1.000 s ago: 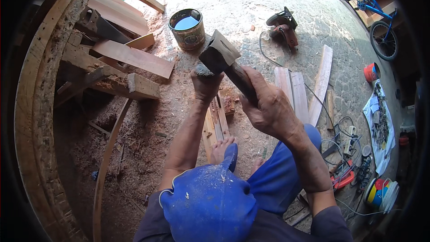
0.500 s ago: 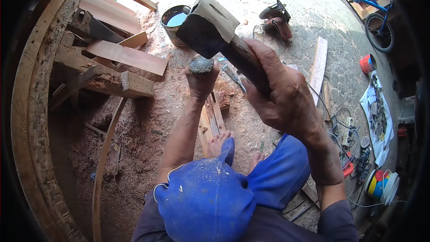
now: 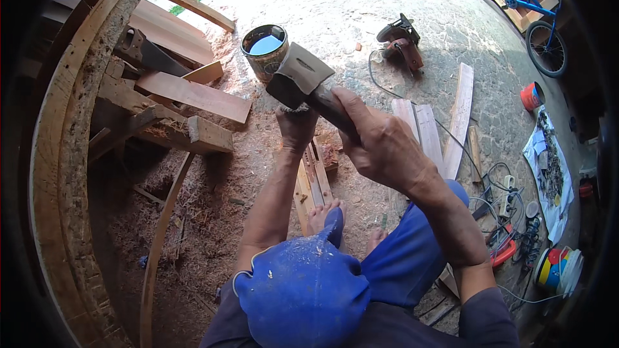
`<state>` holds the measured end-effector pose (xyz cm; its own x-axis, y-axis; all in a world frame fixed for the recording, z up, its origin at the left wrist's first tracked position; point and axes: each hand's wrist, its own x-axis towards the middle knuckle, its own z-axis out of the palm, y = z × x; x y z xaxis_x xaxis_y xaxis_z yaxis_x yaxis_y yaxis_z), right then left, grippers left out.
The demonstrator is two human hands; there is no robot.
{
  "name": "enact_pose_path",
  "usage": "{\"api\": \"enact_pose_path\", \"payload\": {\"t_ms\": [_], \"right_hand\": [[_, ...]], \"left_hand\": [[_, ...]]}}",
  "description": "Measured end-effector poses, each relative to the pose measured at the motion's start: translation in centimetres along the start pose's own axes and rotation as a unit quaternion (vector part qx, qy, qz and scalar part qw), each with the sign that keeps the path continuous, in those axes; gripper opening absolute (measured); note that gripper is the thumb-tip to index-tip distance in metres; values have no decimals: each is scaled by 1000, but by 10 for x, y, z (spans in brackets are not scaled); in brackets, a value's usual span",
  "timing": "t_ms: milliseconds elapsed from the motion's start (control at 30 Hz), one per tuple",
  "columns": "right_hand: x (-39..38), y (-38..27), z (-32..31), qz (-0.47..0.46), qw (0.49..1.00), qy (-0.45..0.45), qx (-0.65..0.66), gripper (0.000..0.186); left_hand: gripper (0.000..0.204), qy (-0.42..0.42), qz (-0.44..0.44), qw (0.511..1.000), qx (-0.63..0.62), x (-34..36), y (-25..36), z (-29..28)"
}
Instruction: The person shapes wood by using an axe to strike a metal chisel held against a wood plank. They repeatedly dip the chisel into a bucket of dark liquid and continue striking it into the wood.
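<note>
My right hand [image 3: 387, 145] is closed round the dark handle of a wooden mallet [image 3: 309, 67], whose tan, slotted head hangs over my other hand. My left hand [image 3: 296, 130] is a fist round an upright chisel [image 3: 293, 109]. Only the chisel's grey, frayed butt shows, right under the mallet head; its blade is hidden. Beneath the fist, narrow wooden pieces [image 3: 312, 183] lie on the ground, with my bare foot [image 3: 325, 214] against them.
A can of dark liquid [image 3: 263, 61] stands ahead, and a circular saw [image 3: 401, 45] lies beyond with its cord. At left are a timber frame [image 3: 55, 154], boards and a handsaw [image 3: 151, 51]. Planks [image 3: 459, 119] and a tangled extension lead [image 3: 506, 196] lie at right.
The mallet has come down from higher up to close over the chisel's butt, with my right hand lowered. My left hand keeps its hold. The view has shifted slightly.
</note>
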<state>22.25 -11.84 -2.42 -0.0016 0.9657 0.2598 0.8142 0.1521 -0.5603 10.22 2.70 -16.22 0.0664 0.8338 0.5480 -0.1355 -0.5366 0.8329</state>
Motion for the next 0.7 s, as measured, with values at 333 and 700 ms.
{"api": "enact_pose_path", "payload": {"t_ms": [333,700], "right_hand": [[-9,14,18,-4,997,-33,-72,62],[17,-36,-52,-152,968,193,44,63]], "left_hand": [[25,-54,5,994,90,-32,-12,-7],[10,-96,-129,984,-78,0,-21,-16]]}}
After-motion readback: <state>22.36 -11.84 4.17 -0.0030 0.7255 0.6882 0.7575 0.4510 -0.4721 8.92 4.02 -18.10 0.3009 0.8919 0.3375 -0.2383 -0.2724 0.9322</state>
